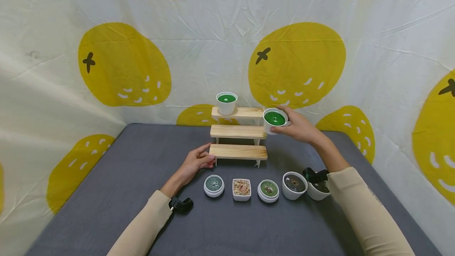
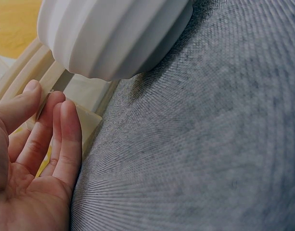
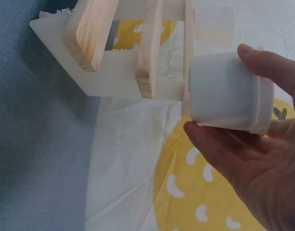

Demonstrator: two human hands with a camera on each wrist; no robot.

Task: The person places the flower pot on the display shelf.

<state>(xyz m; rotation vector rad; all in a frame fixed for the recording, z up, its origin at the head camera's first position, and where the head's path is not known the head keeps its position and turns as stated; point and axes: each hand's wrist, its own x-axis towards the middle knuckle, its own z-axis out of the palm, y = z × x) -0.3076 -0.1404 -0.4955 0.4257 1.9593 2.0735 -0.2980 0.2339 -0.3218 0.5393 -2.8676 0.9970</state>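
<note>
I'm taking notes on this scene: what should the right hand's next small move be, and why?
Probably the right hand should set its green-filled cup on the right end of the top shelf: it holds the cup upright by that end, and a similar cup stands toward the left end.

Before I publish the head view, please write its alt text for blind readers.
A right hand holds a white cup with green contents near a three-step wooden stand; the left hand is at its lowest step. Another green-filled cup stands on the top step; five containers stand in front.
</note>
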